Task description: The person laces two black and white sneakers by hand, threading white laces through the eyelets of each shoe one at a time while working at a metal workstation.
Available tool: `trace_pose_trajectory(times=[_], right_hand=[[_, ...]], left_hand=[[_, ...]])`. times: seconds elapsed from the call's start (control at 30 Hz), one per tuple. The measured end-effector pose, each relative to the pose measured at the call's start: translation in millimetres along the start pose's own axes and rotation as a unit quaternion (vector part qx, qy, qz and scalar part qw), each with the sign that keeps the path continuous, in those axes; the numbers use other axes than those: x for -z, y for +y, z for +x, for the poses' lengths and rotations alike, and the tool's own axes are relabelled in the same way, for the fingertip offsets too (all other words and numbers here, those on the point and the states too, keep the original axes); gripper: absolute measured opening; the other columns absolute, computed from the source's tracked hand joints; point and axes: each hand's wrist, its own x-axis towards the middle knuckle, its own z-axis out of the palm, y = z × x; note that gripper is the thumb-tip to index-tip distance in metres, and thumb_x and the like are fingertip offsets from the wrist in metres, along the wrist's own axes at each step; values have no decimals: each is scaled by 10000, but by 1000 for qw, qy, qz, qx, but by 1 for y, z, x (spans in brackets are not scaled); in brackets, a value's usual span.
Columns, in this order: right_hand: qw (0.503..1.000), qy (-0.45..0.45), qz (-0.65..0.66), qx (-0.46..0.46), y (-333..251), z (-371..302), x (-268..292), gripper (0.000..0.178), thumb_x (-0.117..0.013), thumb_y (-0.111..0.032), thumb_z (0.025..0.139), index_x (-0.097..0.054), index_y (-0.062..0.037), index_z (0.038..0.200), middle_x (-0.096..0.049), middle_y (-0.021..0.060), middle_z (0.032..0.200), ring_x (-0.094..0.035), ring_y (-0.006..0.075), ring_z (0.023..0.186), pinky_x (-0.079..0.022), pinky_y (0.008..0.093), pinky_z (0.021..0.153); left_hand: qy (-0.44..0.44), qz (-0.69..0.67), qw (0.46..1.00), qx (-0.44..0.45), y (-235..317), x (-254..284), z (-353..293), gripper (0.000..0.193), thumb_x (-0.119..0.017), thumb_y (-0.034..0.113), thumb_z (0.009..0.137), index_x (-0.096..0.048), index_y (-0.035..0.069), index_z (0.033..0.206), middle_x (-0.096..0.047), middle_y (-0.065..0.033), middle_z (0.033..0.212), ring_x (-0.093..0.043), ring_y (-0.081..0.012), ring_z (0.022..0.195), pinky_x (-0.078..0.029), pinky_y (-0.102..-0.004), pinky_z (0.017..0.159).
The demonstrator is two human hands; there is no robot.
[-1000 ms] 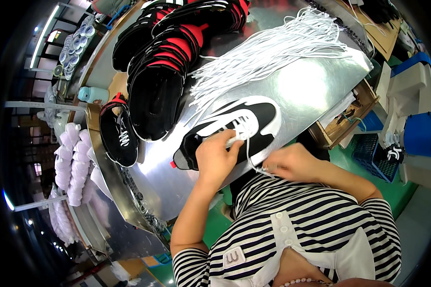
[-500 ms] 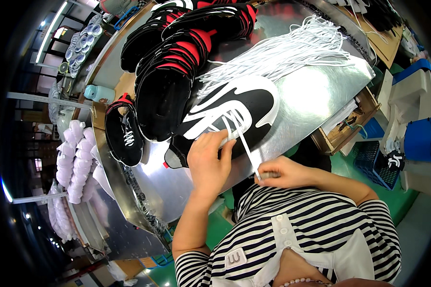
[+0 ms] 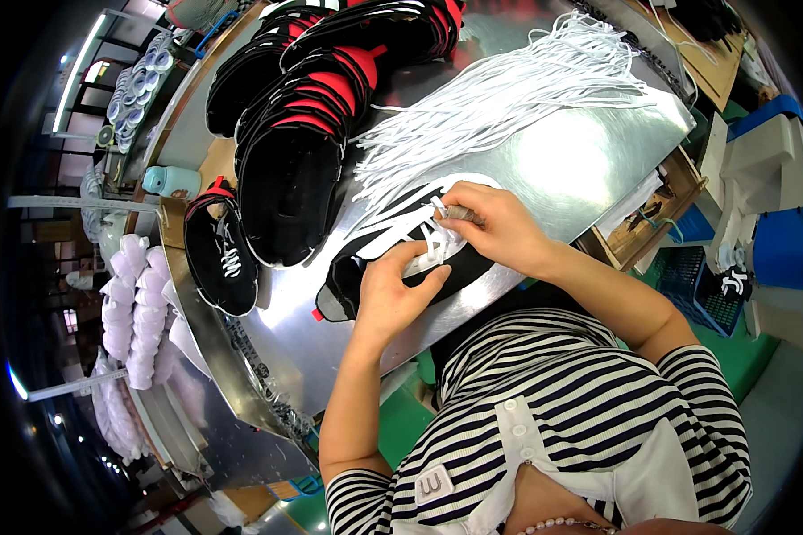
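A black, white and grey shoe upper (image 3: pixel 464 270) lies on the metal table, its toe pointing away to the right and its grey heel near my left wrist. My left hand (image 3: pixel 393 290) grips it around the lacing area, thumb on the near side and fingers partly hidden at the opening. Over the eyelets my right hand (image 3: pixel 504 230) pinches a white shoelace (image 3: pixel 439 207). A beige wrap circles one of its fingers. White lace crosses the tongue between the two hands. My right hand hides part of the toe.
Loose white laces (image 3: pixel 509 94) lie in a bundle beyond the upper. Nested black and red uppers (image 3: pixel 290 196) stand left of it, beside a single laced black shoe upper (image 3: pixel 223 254). A wooden drawer (image 3: pixel 656 214) juts out at the right edge of the metal table (image 3: pixel 589 169).
My right hand has moved from near my body up and left to the eyelets, where it pinches the lace. The taut lace strand is gone. My left hand remains on the upper.
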Motion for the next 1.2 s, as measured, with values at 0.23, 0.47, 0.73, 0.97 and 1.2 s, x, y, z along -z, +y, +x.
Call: trace_pose_trajectory(times=[0.23, 0.47, 0.73, 0.97, 1.2], right_hand=[[998, 41, 24, -30, 4, -12, 1, 257, -648, -163, 908, -544, -20, 1095, -660, 158, 923, -651, 299, 816, -503, 362, 699], [994, -58, -25, -88, -2, -58, 2, 209, -586, -193, 952, -485, -31, 1039, -676, 193, 901, -671, 368, 844, -512, 433, 705], [989, -84, -39, -114, 2, -54, -1, 184, -579, -178, 949, -486, -32, 1012, -687, 119, 761, -678, 321, 712, -507, 406, 649], [972, -54, 106, -204, -3, -41, -25, 218, -580, -123, 951, -411, -21, 1043, -664, 125, 725, -678, 232, 691, -504, 328, 646], [977, -144, -81, -134, -10, -61, 38, 282, -675, -161, 858, -539, -77, 1090, -669, 108, 784, -672, 287, 728, -500, 373, 660]], left_hand=[[35, 73, 996, 44, 7, -11, 5, 286, -765, 255, 775, -685, 15, 909, -696, -154, 821, -663, -341, 747, -508, -386, 690], [101, 150, 980, -87, -5, -18, 5, 283, -763, 246, 792, -653, -6, 856, -651, -169, 751, -625, -324, 649, -470, -379, 604], [96, 128, 981, -112, -4, -17, 3, 257, -766, 205, 787, -626, -7, 824, -615, -156, 708, -585, -319, 606, -452, -384, 581], [102, 100, 976, -164, -3, -29, -13, 180, -750, 123, 786, -626, 12, 853, -606, -141, 754, -590, -314, 682, -459, -384, 619], [153, 213, 944, -202, 1, -21, -31, 148, -766, 76, 749, -634, 35, 799, -599, -87, 717, -572, -277, 654, -429, -372, 594]])
